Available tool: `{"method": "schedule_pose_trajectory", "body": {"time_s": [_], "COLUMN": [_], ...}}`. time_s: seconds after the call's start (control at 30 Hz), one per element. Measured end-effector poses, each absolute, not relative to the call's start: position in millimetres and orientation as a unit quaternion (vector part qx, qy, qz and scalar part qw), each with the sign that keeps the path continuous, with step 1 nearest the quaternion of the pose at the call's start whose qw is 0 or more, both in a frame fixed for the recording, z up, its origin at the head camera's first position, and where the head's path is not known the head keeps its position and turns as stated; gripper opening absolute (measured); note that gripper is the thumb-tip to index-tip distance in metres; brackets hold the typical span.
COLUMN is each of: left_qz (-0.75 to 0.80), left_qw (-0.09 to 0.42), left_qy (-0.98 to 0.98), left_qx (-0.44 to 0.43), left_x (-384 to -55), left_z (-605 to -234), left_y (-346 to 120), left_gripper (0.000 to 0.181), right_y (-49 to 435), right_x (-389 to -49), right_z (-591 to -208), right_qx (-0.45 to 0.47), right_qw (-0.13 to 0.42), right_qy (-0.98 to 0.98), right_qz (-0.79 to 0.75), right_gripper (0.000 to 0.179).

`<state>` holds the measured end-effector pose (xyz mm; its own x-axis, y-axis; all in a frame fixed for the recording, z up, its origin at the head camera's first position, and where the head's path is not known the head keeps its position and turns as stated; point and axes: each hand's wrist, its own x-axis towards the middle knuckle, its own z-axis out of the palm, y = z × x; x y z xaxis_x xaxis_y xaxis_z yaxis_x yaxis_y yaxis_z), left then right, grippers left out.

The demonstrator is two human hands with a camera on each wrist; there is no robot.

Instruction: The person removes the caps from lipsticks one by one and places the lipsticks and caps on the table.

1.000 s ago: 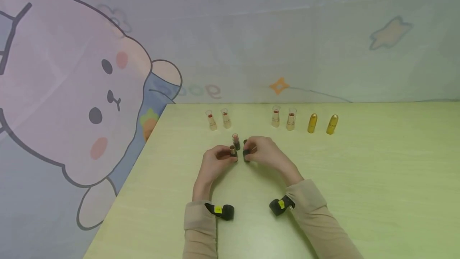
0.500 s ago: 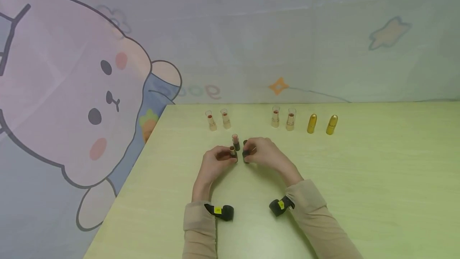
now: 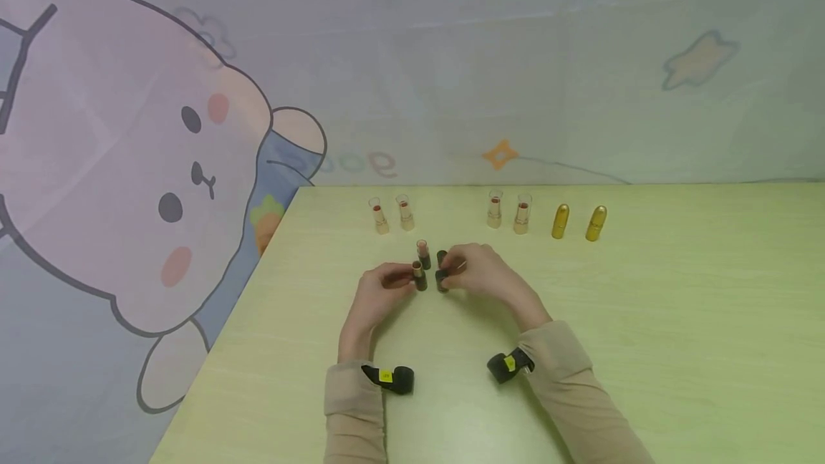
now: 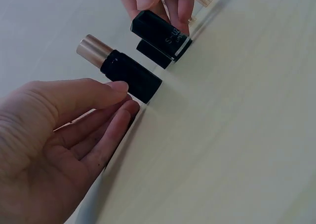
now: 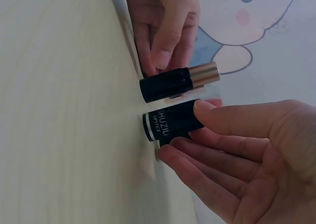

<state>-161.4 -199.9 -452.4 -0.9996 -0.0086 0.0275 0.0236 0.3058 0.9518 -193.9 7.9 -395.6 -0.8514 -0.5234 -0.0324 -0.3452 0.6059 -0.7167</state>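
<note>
A black lipstick tube with a gold collar stands upright on the table, fully in sight in the head view. My left hand is beside it with fingers loosely spread; in the left wrist view the thumb overlaps the tube's side. A black lipstick cap with white lettering stands to the tube's right. My right hand has its thumb at the cap's upper end, its other fingers relaxed behind. Just beyond stand a pink lipstick in a dark base and a second black cap.
Along the back of the pale table stand a left pair of gold lipsticks with clear tops, a right pair of similar lipsticks, and two bullet-shaped gold tubes. A cartoon-printed cloth hangs behind.
My left hand has let go of the gold-collared tube and drawn slightly left. My right fingers have loosened from the black cap and shifted a little right, showing more of the second cap.
</note>
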Motion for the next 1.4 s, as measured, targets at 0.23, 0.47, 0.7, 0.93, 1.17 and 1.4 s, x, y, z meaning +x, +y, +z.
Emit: {"method": "schedule_pose_trajectory", "body": {"time_s": [0.23, 0.47, 0.7, 0.93, 1.17, 1.4], "left_qz": [-0.593, -0.608, -0.634, -0.669, -0.685, -0.672], "left_qw": [0.048, 0.084, 0.125, 0.128, 0.127, 0.142], "left_qy": [-0.803, -0.788, -0.762, -0.730, -0.716, -0.725], "left_qx": [0.023, 0.055, 0.055, 0.058, 0.046, 0.057], "left_x": [-162, -165, -171, -179, -183, -187], "left_z": [-451, -452, -453, -453, -452, -452], "left_y": [-202, -203, -204, -203, -200, -196], "left_gripper": [0.034, 0.037, 0.040, 0.045, 0.047, 0.045], "right_y": [18, 23, 20, 16, 12, 7], "right_x": [-199, -200, -205, -213, -216, -216], "right_z": [-392, -386, -385, -384, -383, -382], "right_qx": [-0.257, -0.255, -0.229, -0.230, -0.229, -0.243], "right_qw": [0.122, 0.087, 0.030, 0.009, 0.019, 0.023], "right_qy": [0.875, 0.853, 0.844, 0.831, 0.826, 0.827], "right_qz": [-0.391, -0.447, -0.485, -0.506, -0.514, -0.507], "right_gripper": [0.027, 0.024, 0.021, 0.022, 0.024, 0.025]}}
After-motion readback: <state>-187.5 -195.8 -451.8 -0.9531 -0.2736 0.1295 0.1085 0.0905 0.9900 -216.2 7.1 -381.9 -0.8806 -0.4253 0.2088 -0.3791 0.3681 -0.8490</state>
